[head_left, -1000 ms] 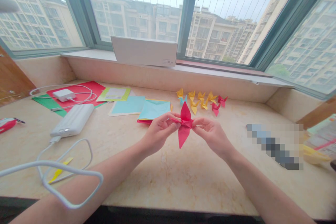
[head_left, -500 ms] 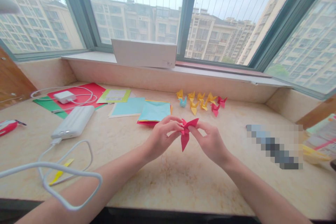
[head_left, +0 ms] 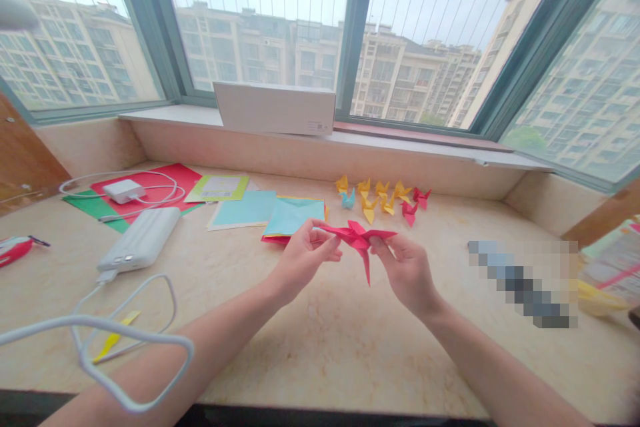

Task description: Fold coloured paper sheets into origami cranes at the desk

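A red origami crane [head_left: 358, 237] is held above the table between my two hands, its wings spread to left and right and a pointed end hanging down. My left hand [head_left: 311, 247] pinches the left wing, and my right hand [head_left: 404, 265] has the right wing between thumb and fingers. Behind them stand several finished paper cranes: yellow ones [head_left: 369, 209], a light blue one [head_left: 348, 198] and red ones [head_left: 409, 214]. A stack of light blue paper [head_left: 295, 215], with yellow and red sheets under it, lies just beyond my left hand.
To the left lie a white power bank [head_left: 143, 238], a charger [head_left: 124, 191] on red paper [head_left: 175, 177], and a looped white cable [head_left: 187, 347] over my left forearm. A red-handled tool [head_left: 14, 250] is at the far left. A white box [head_left: 275, 109] stands on the sill.
The crane's wings have been drawn apart to the sides, where before it was more folded and upright. My hands have moved slightly away from each other.
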### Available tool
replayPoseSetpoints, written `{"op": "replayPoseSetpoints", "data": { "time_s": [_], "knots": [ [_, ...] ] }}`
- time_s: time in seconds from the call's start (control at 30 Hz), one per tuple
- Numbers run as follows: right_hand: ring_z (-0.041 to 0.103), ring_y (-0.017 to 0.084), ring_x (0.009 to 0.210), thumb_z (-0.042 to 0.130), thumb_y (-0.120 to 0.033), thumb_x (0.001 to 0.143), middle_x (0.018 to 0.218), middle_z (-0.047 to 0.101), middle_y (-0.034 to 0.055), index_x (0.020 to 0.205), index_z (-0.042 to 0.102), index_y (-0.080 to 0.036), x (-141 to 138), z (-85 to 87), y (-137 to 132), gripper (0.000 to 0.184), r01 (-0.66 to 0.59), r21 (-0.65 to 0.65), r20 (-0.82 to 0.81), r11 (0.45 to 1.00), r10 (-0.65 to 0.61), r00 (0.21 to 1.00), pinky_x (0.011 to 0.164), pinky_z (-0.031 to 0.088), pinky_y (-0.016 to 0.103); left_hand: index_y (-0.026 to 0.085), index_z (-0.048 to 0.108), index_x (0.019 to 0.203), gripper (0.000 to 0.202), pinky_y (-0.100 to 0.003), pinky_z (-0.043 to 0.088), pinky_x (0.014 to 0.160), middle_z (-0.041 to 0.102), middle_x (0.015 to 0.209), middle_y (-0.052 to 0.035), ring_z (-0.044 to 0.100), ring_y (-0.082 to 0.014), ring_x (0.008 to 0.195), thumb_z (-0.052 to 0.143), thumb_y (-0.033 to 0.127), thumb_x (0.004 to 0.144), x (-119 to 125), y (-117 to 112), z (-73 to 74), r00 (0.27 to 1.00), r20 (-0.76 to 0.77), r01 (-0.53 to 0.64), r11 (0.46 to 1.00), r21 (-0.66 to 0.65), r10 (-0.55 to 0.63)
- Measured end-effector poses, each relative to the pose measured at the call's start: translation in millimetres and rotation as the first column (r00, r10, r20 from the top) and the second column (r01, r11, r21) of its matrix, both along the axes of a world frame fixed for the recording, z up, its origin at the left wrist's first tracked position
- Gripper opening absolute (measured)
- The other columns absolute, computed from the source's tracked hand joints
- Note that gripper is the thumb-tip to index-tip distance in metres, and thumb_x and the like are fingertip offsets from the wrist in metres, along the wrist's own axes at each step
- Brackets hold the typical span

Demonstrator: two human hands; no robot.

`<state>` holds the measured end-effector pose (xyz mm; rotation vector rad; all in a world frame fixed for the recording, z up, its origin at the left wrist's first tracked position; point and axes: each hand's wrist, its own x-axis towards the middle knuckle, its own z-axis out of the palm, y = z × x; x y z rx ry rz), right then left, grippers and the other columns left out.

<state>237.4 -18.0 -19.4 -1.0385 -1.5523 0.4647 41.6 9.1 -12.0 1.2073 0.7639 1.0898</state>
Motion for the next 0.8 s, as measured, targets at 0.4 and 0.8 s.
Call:
{"op": "replayPoseSetpoints", "data": {
  "time_s": [0.4,0.8],
  "knots": [
    [0.067,0.02,0.088,0.062,-0.018,0.092,0.097,0.074,0.006,0.106,0.074,-0.025,-8.1,-6.2,-7.8,0.02,-0.062,0.231,0.252,0.971,0.001,0.968,0.079,0.053,0.035,0.016,0.057,0.1,0.037,-0.028,0.049,0.07,0.069,0.08,-0.002,0.064,-0.0145,0.074,0.08,0.032,0.076,5.4,-3.0,-7.8,0.987,0.021,0.158,0.982,0.099,-0.161],
    [0.059,0.019,0.072,0.059,-0.034,0.091,0.074,0.068,0.0011,0.081,0.07,-0.022,-5.6,7.0,-10.0,0.019,0.156,-0.041,0.022,0.987,-0.155,0.988,0.071,0.045,0.033,0.019,0.059,0.106,0.024,-0.03,0.05,0.075,0.068,0.085,-0.002,0.066,-0.0167,0.083,0.068,0.03,0.087,2.2,-2.5,-10.2,0.977,-0.197,0.136,0.945,0.296,-0.079]
  ]
}}
